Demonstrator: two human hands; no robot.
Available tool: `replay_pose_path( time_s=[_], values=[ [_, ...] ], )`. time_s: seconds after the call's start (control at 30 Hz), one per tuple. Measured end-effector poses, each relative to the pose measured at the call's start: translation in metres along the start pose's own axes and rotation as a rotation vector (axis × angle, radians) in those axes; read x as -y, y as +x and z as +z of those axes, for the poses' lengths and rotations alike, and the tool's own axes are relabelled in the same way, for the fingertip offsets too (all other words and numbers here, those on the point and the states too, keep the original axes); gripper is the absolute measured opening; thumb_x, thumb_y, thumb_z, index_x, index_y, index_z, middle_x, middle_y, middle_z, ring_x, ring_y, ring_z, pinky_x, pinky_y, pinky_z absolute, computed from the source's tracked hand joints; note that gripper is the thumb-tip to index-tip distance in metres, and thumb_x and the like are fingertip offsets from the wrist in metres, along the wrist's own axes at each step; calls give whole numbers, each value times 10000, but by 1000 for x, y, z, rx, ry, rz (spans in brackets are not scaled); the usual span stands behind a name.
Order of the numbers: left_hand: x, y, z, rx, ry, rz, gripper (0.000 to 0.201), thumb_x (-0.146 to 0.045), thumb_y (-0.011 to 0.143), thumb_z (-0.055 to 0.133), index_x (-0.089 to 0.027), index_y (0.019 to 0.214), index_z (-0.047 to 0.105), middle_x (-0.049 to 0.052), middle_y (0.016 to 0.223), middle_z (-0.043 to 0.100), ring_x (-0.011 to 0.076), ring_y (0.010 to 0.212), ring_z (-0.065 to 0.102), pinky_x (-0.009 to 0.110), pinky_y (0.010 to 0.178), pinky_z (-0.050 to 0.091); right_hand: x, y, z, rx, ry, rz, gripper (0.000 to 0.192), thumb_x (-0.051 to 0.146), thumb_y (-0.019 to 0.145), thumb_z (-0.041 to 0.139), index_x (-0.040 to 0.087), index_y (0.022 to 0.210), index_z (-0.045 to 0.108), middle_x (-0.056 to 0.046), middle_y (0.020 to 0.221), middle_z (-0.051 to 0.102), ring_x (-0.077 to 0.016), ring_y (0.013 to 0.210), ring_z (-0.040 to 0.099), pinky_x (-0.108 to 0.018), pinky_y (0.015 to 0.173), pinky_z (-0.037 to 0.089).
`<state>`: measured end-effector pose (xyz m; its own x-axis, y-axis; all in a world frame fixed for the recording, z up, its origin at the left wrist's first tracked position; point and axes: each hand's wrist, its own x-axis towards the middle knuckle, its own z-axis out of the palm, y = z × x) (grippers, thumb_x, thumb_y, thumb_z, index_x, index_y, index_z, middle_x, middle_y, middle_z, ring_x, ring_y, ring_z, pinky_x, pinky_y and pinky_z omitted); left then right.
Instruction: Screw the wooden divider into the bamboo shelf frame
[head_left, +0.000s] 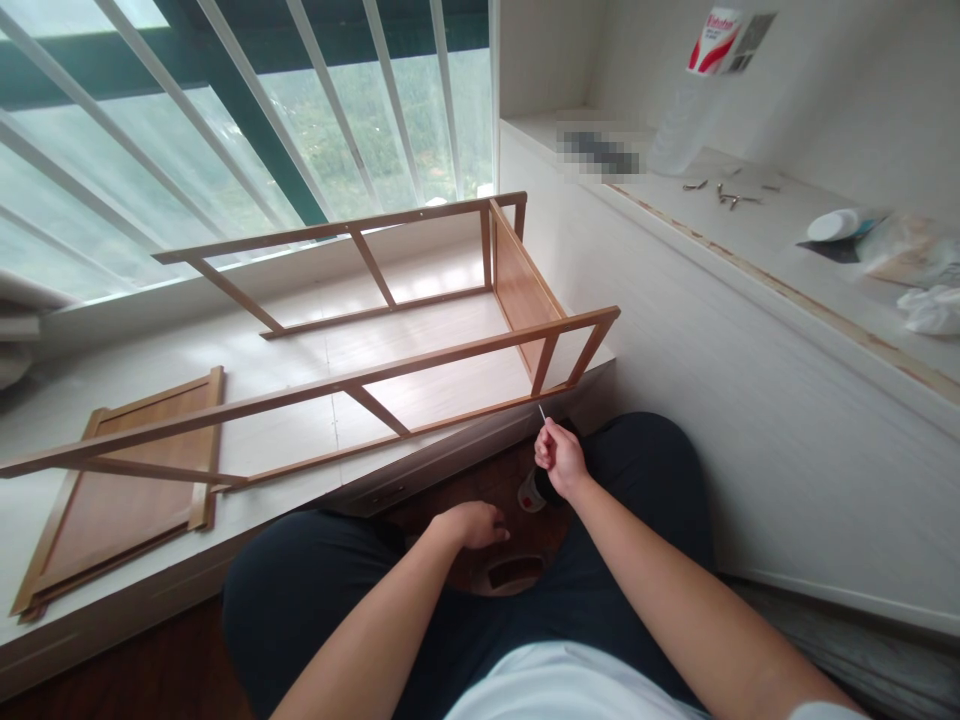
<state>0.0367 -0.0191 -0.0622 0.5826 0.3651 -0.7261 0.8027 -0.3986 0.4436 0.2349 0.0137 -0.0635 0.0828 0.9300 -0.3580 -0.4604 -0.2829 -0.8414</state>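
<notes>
My right hand [561, 458] is closed around a thin metal rod [542, 411], possibly a hex key. The rod's tip is close to the lower rail of a brown wooden frame [442, 362]; I cannot tell whether it touches. The frame has two long ladder-like sides, joined at the right end by a wooden panel [525, 285]. My left hand [474, 524] hangs between my knees, with loosely bent fingers and nothing visible in it. A second wooden panel [142, 480] lies flat under the frame's left end.
The frame rests on a pale window ledge [300, 375] beside a barred window [300, 110]. At right, a raised white shelf [675, 215] holds a clear plastic bottle [686, 120], several small metal fittings [731, 196], a white-capped container [836, 224] and a plastic bag [911, 250].
</notes>
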Motion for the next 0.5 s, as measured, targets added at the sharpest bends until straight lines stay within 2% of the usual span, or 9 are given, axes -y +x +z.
replay_pose_path(
  time_s=[0.1, 0.2, 0.3, 0.5],
  values=[
    [0, 0, 0, -4, -10, -2, 416, -488, 864, 477, -234, 1111, 693, 99, 1125, 711, 277, 1013, 663, 354, 834, 496, -3, 2, -2, -205, -412, -248, 453, 554, 886, 509, 230, 585, 412, 47, 474, 419, -109, 436, 347, -247, 450, 274],
    [1, 0, 0, -2, -19, 0, 417, -485, 862, 483, -237, 1126, 689, 98, 1140, 708, 280, 1024, 660, 358, 841, 496, -1, 2, -6, -281, -723, -418, 467, 536, 933, 437, 222, 587, 426, 31, 511, 470, -128, 514, 446, -254, 555, 350],
    [1, 1, 0, 0, -16, 6, 433, -486, 863, 474, -231, 1141, 686, 103, 1139, 708, 287, 1025, 659, 368, 838, 498, 2, 2, -8, -287, -834, -451, 459, 503, 960, 399, 221, 598, 424, 32, 525, 478, -129, 525, 446, -250, 570, 340],
    [1, 2, 2, -16, -4, 14, 414, -481, 858, 480, -233, 1104, 702, 94, 1116, 717, 277, 1004, 661, 352, 822, 498, 0, 2, -8, -259, -904, -462, 449, 473, 965, 401, 220, 597, 434, 33, 523, 468, -125, 521, 404, -245, 559, 312]
  ],
)
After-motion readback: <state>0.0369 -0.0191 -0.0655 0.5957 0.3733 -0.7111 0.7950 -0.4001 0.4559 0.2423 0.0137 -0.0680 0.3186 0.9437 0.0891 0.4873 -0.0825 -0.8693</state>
